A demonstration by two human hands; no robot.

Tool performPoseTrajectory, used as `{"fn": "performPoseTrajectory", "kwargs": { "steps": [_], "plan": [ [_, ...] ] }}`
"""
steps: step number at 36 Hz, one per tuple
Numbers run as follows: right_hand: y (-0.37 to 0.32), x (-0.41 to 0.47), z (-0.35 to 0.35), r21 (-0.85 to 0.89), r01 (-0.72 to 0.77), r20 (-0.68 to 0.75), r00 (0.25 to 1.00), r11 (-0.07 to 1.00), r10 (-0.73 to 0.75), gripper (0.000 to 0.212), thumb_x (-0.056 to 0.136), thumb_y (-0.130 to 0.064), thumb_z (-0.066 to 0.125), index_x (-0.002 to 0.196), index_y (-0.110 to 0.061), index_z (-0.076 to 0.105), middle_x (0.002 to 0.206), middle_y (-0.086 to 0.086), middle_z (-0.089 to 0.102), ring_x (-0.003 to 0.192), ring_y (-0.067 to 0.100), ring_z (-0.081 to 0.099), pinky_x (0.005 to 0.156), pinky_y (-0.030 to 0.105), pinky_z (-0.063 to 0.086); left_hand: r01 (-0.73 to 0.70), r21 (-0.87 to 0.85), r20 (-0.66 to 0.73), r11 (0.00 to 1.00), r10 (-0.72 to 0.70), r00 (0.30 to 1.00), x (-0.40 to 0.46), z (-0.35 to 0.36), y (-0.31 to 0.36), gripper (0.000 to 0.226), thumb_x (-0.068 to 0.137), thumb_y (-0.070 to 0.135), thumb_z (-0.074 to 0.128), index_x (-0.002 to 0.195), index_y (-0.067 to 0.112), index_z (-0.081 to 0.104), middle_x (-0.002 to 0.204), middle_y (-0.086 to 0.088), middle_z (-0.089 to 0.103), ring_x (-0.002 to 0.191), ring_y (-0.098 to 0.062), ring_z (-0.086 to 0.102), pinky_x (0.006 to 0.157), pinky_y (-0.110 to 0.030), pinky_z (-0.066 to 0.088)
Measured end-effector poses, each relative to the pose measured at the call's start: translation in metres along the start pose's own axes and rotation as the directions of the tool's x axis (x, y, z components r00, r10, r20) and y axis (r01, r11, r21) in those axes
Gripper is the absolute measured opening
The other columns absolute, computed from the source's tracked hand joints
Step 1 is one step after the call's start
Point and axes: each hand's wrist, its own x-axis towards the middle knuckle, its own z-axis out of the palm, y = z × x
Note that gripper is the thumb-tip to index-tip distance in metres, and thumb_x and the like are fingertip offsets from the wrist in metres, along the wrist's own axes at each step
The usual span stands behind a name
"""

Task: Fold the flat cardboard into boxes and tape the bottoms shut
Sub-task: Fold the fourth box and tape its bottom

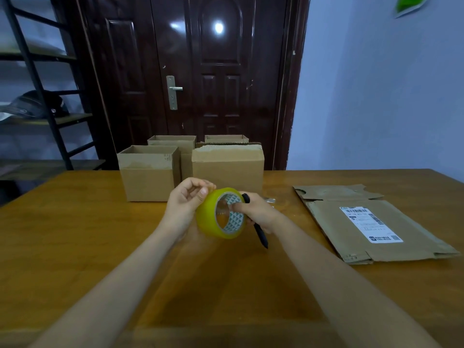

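Right hand (253,212) grips yellow tape roll (221,213) via core, plus black pen (258,229); left hand (187,197) curled, picking its slick rim. Roll is light and rigid.

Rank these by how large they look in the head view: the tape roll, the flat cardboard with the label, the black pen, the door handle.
1. flat cardboard
2. tape roll, though nearness to the camera inflates it
3. black pen, partly hidden by the right hand
4. door handle, far off, so unsure against the pen

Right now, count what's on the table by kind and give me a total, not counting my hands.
Folded cardboard boxes: 4
Flat cardboard: 1
Tape roll, held above the table: 1
Black pen, in the right hand: 1
Total: 7
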Motion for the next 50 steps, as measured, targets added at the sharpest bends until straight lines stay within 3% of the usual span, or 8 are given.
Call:
{"fn": "performPoseTrajectory", "kwargs": {
  "steps": [7,11,19,25,31,38,43,50],
  "plan": [
    [-0.004,0.002,0.002,0.014,-0.016,-0.022,1.000,1.000,0.017,0.014,0.094,-0.018,0.054,0.090,-0.027,0.062,0.073,-0.003,0.059,0.058,0.013,0.045,0.045,0.022,0.030,-0.089,0.033,-0.112,0.996,0.092,0.989,-0.007,0.002,0.001,0.006,0.078,0.019,0.069,0.083,0.015,0.067,0.086,0.004,0.072,0.090,-0.013,0.067,0.079,-0.024,0.053],
    [-0.005,0.005,0.006,0.039,-0.042,-0.017,0.999,0.998,0.042,0.012,0.093,-0.018,0.055,0.084,-0.024,0.060,0.068,-0.004,0.056,0.053,0.011,0.043,0.044,0.021,0.030,-0.109,0.020,-0.242,0.994,0.110,0.964,-0.009,0.011,0.001,0.006,0.082,0.003,0.063,0.084,0.009,0.064,0.082,0.007,0.073,0.087,-0.008,0.068,0.078,-0.020,0.053],
    [-0.002,0.006,0.014,0.169,-0.106,-0.030,0.993,0.980,0.112,0.014,0.093,-0.018,0.056,0.080,-0.021,0.057,0.066,-0.002,0.054,0.051,0.012,0.038,0.043,0.021,0.026,-0.110,0.078,-0.354,0.991,0.131,0.926,-0.008,0.021,0.002,0.012,0.088,0.003,0.060,0.084,0.014,0.062,0.093,-0.017,0.066,0.089,-0.021,0.064,0.073,-0.023,0.055],
    [-0.004,0.004,0.014,0.197,-0.122,-0.021,0.991,0.973,0.128,0.015,0.093,-0.018,0.056,0.079,-0.020,0.057,0.057,-0.008,0.056,0.047,0.010,0.037,0.040,0.020,0.026,-0.122,0.178,-0.345,0.976,0.179,0.921,-0.010,0.022,0.002,0.017,0.088,0.005,0.061,0.084,0.021,0.060,0.086,0.001,0.062,0.084,-0.011,0.059,0.072,-0.020,0.051],
    [-0.001,0.002,0.012,0.221,-0.110,-0.037,0.992,0.969,0.121,0.015,0.094,-0.017,0.055,0.079,-0.020,0.057,0.052,-0.010,0.054,0.039,0.006,0.037,0.039,0.019,0.025,-0.172,0.291,-0.255,0.941,0.249,0.934,-0.009,0.019,0.009,0.027,0.086,-0.005,0.061,0.084,0.021,0.054,0.089,0.002,0.056,0.084,0.006,0.059,0.074,-0.011,0.048],
    [0.004,0.001,0.005,0.192,-0.047,-0.093,0.993,0.980,0.066,0.019,0.096,-0.015,0.051,0.080,-0.024,0.055,0.046,-0.015,0.056,0.037,-0.003,0.046,0.039,0.015,0.031,-0.290,0.453,0.000,0.843,0.326,0.945,-0.002,-0.002,0.009,0.036,0.083,0.010,0.068,0.091,0.042,0.054,0.095,0.021,0.054,0.095,-0.003,0.055,0.090,-0.022,0.049],
    [0.002,0.001,0.001,0.143,-0.001,-0.124,0.992,0.990,0.019,0.020,0.096,-0.015,0.051,0.079,-0.023,0.058,0.055,-0.014,0.060,0.044,-0.002,0.050,0.044,0.017,0.033,-0.356,0.540,0.049,0.763,0.394,0.918,-0.003,-0.008,0.010,0.034,0.081,0.014,0.069,0.100,0.037,0.054,0.103,0.028,0.051,0.103,-0.016,0.056,0.092,-0.035,0.050],
    [0.001,0.002,0.001,0.053,0.109,-0.149,0.984,0.993,-0.100,0.023,0.093,-0.005,0.052,0.075,-0.017,0.061,0.085,-0.002,0.066,0.086,0.016,0.062,0.074,0.028,0.049,-0.347,0.376,-0.080,0.859,0.403,0.912,-0.014,-0.009,0.007,0.015,0.081,0.028,0.067,0.093,0.036,0.064,0.098,0.013,0.061,0.100,-0.025,0.060,0.092,-0.031,0.051]
  ]
}}
